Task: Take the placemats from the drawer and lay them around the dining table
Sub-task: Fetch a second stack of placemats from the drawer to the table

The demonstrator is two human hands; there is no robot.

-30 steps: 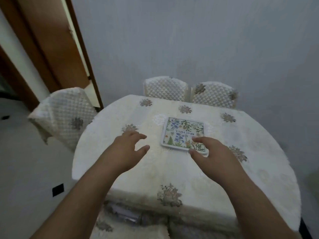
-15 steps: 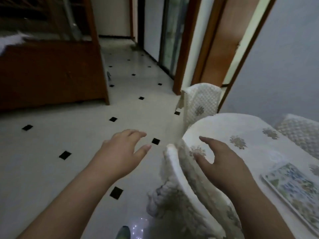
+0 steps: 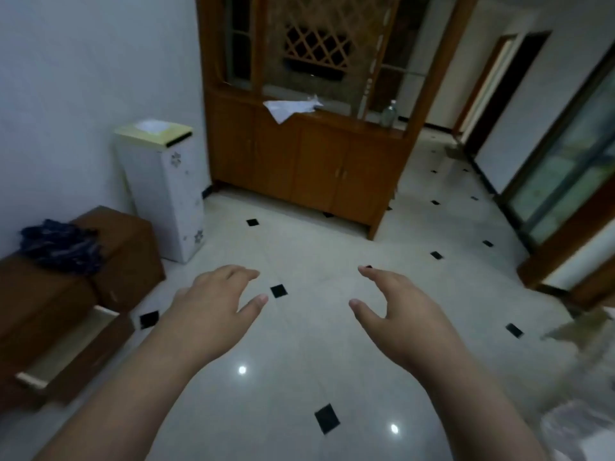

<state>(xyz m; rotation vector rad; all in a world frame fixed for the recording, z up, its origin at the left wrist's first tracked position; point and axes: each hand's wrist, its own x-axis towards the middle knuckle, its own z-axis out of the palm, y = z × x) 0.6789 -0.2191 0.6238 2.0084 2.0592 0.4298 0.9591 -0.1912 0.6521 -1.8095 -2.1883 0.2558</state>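
both hands (image 3: 306,314) spread, holding nothing, pulled-out drawer (image 3: 66,347) well left of them.

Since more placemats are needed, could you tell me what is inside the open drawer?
The open drawer shows only a pale inner wall; its contents are hidden by the angle, so no placemats can be seen.

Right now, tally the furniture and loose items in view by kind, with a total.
Hands: 2, left hand and right hand
Low brown cabinet with open drawer: 1
White bin: 1
Wooden sideboard: 1
Dark cloth: 1
Bottle: 1
Total: 7
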